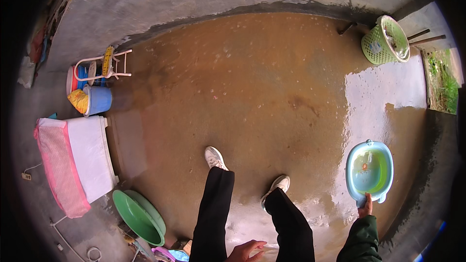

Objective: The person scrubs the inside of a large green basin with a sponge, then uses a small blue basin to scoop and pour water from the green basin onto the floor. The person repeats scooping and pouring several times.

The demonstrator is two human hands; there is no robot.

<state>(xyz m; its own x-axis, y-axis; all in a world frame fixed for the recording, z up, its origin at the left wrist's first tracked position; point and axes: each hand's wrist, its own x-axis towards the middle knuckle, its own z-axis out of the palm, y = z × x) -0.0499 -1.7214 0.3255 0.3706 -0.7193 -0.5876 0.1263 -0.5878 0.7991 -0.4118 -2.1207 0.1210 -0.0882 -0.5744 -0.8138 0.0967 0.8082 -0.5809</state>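
Observation:
My right hand [366, 205] grips the near rim of a light blue plastic basin [349, 171], out at arm's length to the right. The inside of the basin looks yellow-green on one side, and a small orange-brown spot shows in its middle. Whether it holds water I cannot tell. At the lower edge, between my legs, my left hand [247, 251] holds nothing, its fingers loosely bent and apart. Below the basin lies the wet, brown concrete floor [242, 92].
At far right stands a green perforated basket [373, 46]. Along the left are a white stool frame [116, 73], a blue bucket [100, 101], a white appliance [90, 150] under a pink cloth [60, 170], and a tilted green tub [145, 213]. A grey wall [194, 0] bounds the far side.

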